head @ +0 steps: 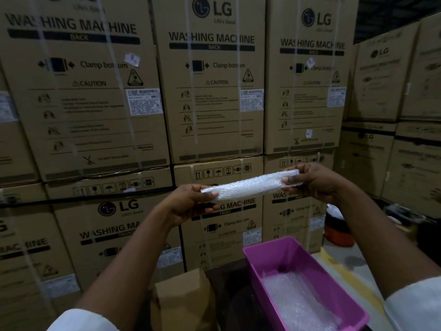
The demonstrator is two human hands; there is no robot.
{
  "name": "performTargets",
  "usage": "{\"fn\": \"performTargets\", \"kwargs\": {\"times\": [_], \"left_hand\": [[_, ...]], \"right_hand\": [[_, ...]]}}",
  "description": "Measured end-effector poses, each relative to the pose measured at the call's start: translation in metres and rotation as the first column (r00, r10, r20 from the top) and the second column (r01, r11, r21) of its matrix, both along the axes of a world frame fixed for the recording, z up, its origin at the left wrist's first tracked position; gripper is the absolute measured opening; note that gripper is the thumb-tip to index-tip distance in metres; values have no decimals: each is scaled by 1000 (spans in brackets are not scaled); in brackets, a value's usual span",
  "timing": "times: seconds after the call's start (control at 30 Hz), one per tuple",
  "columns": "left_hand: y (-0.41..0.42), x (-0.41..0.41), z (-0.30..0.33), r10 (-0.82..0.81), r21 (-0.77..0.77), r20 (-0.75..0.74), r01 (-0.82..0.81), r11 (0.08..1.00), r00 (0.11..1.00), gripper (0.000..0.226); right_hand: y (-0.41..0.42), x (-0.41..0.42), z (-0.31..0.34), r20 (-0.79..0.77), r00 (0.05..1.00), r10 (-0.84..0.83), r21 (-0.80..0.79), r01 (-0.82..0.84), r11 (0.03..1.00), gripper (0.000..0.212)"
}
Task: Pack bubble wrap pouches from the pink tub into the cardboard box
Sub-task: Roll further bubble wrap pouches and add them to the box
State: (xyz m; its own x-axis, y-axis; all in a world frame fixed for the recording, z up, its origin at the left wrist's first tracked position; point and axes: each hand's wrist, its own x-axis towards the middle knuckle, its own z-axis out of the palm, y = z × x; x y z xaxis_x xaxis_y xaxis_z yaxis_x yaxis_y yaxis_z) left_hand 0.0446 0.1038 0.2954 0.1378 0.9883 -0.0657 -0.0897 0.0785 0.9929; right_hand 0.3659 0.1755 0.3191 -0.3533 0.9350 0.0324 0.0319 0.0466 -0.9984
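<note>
Down low on the right, one pink tub (269, 261) with more bubble wrap pouches (298, 304) inside, too jumbled to count. Just left of it, one cardboard box (181, 299) with a flap standing up. Up in front, two bare arms in white sleeves, raised and reaching forward. One bubble wrap pouch (248, 186) held flat between two hands, high above the tub and the box, tilted up toward the right. Left hand (191, 204) gripping the lower left end, thumb on top, fingers curled under. Right hand (312, 180) pinching the upper right end, thumb in front. Off to the right, past the tub, one dark and orange container (338, 231), blurry. Behind everything, a tall wall of big brown cartons (214, 91), stacked in rows and tied with pale straps. Printed on them: "LG", "Life's Good", "WASHING MACHINE", "BACK" on the upper ones, "FRONT" on a lower one, "Clamp bottom", "CAUTION". White stickers on the cartons, too small to read.
</note>
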Motion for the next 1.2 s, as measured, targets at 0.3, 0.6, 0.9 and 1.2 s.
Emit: {"fn": "performTargets", "kwargs": {"times": [0.3, 0.6, 0.9, 1.2], "left_hand": [[-2, 3, -2, -3, -5, 21, 4, 1000, 1000, 36], [-6, 12, -9, -318, -26, -326, 328, 944, 890, 51], [-7, 58, -12, -100, 184, -480, 212, 960, 871, 18], [-14, 76, -25, 87, 225, -194, -42, 973, 977, 18]], "right_hand": [[-1, -3, -3, -15, 999, -37, 10, 37, 999, 49], [-16, -16, 6, -138, 987, -84, 29, 88, 996, 34], [-24, -40, 16, -89, 996, -25, 112, 34, 993, 38], [-45, -77, -37, -183, 975, 123, 50, -115, 992, 38]]}}
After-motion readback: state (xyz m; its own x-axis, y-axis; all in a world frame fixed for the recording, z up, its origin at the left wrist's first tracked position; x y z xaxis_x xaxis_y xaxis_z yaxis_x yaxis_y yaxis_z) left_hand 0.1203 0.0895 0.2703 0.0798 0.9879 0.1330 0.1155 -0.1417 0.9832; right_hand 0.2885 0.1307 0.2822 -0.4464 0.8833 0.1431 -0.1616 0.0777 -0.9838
